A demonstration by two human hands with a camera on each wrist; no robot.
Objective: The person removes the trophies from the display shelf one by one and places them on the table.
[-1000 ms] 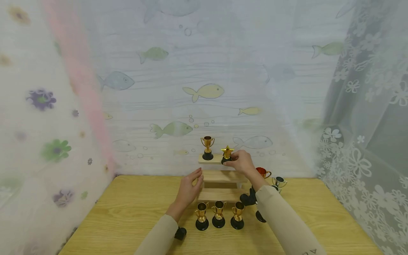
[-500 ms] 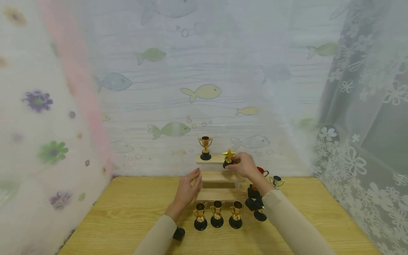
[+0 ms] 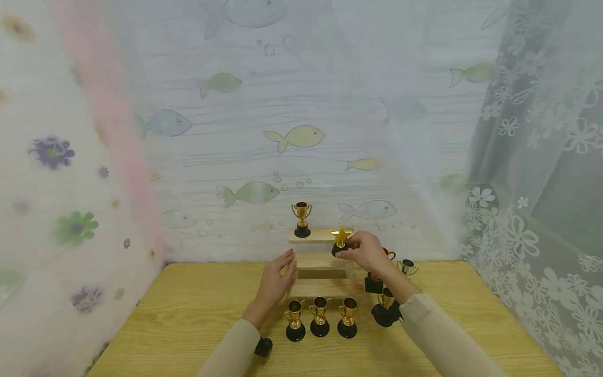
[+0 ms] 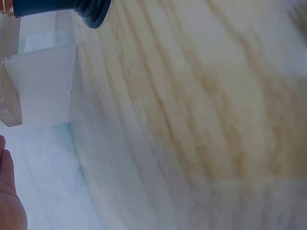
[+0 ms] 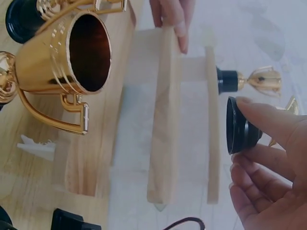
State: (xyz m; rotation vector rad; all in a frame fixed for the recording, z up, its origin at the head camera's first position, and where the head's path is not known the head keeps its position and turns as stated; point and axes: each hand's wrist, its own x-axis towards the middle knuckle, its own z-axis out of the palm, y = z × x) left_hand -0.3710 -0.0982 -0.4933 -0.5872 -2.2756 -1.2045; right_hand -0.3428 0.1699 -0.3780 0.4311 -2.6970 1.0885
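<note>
My right hand (image 3: 369, 251) pinches the black base of a small gold star trophy (image 3: 341, 242), close in front of the top shelf's right end. In the right wrist view, thumb and fingers grip the trophy's base (image 5: 243, 127), apart from the shelf edges. At the wooden tiered stand (image 3: 320, 260), my left hand (image 3: 277, 280) touches the middle shelf's left end with nearly straight fingers. A gold two-handled trophy cup (image 3: 301, 217) stands upright on the top shelf's left side. The left wrist view catches just part of the left hand (image 4: 9, 196) at its edge.
A row of gold trophy cups (image 3: 319, 317) stands in front of the stand on the wooden table (image 3: 198, 303). To its right, partly behind the right arm, are a silver cup (image 3: 406, 268) and other trophies. A black base (image 3: 264, 346) lies by the left sleeve.
My right hand has drawn the star trophy down and slightly right, away from the top shelf, and it now tilts. My left hand stays at the stand. The head view shifts slightly.
</note>
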